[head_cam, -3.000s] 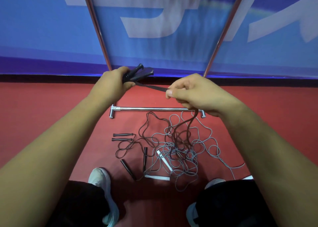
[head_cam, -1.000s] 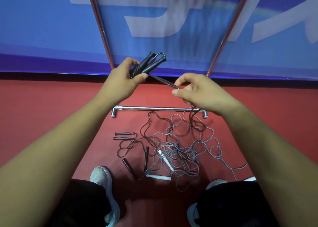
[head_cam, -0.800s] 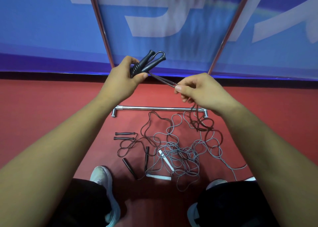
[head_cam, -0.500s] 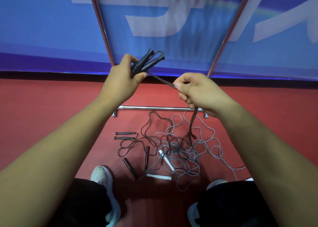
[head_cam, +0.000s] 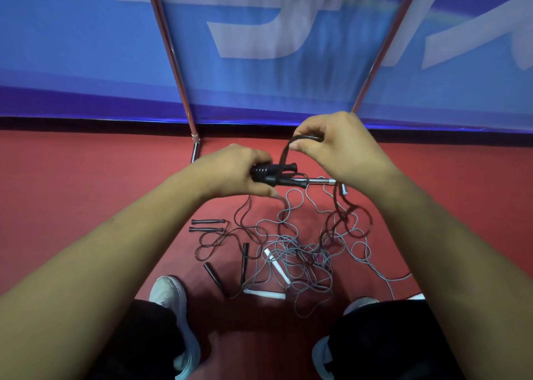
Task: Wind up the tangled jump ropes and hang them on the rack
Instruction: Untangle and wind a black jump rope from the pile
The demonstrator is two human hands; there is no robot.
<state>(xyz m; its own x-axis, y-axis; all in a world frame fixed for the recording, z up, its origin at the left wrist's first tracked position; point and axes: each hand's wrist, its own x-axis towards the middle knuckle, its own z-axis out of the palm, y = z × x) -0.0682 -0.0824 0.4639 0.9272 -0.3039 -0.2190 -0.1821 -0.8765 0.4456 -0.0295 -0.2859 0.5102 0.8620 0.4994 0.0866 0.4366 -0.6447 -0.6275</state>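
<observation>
The black rope (head_cam: 284, 157) had run sideways between the hands a moment before, but now it rose in a loop over the two black handles (head_cam: 268, 176), which had dropped lower and lay flat in front of the rack's bottom bar (head_cam: 320, 181). The left hand (head_cam: 230, 172) held the handles tight and the right hand (head_cam: 340, 149) pinched the top of the loop. It looked like one more turn was going on, with plenty of rope left hanging down into the pile (head_cam: 302, 252) on the floor (head_cam: 86, 177).

The rack (head_cam: 320, 181) is shiny chromed metal, the floor (head_cam: 86, 183) matt red (faintly textured), the handles (head_cam: 277, 175) black plastic.
</observation>
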